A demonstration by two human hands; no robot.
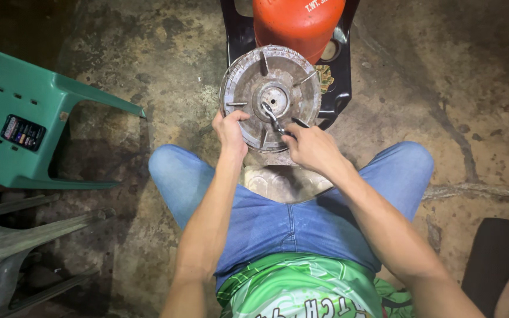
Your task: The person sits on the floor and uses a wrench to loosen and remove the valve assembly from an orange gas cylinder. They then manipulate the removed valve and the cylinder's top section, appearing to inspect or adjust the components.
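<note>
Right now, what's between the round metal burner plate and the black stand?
In the head view, the orange gas cylinder sits between the burner plate and the black stand.

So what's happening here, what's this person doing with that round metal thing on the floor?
A seated person in jeans is working on a round, worn metal burner plate held between the knees. The left hand grips its rim, steadying it. The right hand holds a small metal tool whose tip sits at the plate's central hub. Just behind the plate stands an orange gas cylinder on a black base. A green plastic chair lies tipped over at the left on the concrete floor.
</note>
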